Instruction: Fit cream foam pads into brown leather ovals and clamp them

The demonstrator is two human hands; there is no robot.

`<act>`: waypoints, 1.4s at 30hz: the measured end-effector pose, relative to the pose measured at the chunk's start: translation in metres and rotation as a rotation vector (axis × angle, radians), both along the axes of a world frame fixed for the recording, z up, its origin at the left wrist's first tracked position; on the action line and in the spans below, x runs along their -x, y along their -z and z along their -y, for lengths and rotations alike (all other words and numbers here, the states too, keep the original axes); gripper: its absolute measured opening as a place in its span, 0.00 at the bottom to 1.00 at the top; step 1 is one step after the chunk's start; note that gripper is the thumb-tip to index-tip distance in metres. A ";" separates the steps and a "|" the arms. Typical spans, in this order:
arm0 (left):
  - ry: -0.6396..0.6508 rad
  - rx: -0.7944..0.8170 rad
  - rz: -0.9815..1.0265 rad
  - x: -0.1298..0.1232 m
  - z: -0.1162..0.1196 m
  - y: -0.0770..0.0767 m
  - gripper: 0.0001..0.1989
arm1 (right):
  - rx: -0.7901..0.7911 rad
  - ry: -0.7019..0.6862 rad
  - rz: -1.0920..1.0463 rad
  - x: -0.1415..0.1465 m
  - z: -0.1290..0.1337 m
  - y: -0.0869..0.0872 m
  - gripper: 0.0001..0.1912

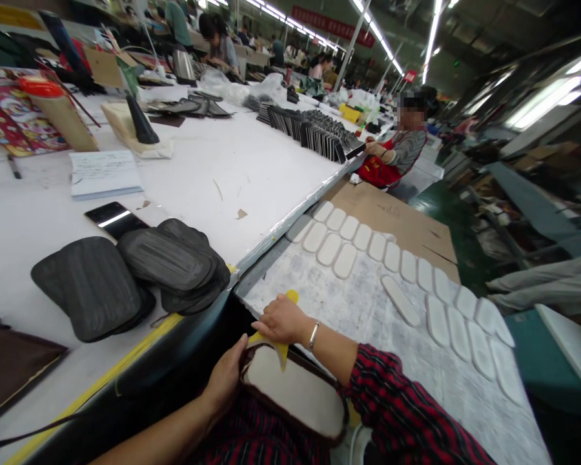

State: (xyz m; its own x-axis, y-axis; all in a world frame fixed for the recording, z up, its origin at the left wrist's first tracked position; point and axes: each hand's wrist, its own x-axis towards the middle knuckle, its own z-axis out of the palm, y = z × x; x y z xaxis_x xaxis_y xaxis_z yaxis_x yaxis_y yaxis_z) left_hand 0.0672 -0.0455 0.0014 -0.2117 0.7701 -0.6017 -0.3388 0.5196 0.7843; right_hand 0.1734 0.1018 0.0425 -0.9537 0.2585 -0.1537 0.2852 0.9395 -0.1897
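A dark-edged oval piece with a pale flat face [297, 391] rests over the lap, tilted. My left hand [226, 374] is closed around its left end, the thumb near the edge. Above that same end, my right hand [281, 320] grips a yellow tool [283, 355]; its flat, pointed part lies against the pale face and its rounded end shows past the fingers. A silver bracelet is on the right wrist. Stacks of dark oval pieces [90, 284] lie on the white table to the left.
Rows of pale ovals [343, 260] cover the lower board [368, 336] at right. On the white table [198, 174] are a phone [115, 218], a notepad [105, 173], a bottle [61, 113] and a long row of dark pieces [314, 129]. A person [401, 148] sits beyond.
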 end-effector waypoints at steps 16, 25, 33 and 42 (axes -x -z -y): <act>0.546 -0.125 0.116 0.022 -0.036 -0.015 0.27 | 0.256 0.743 0.176 -0.147 0.059 -0.030 0.23; 0.583 -0.269 0.145 0.022 -0.043 -0.010 0.22 | 1.391 1.109 -0.387 -0.207 0.202 -0.017 0.21; 0.333 -0.399 0.162 0.010 -0.006 0.003 0.32 | 1.275 1.290 -0.619 -0.091 0.216 0.006 0.26; 0.453 -0.339 0.451 0.037 -0.009 -0.011 0.41 | 1.597 1.487 -0.905 0.028 0.213 0.010 0.26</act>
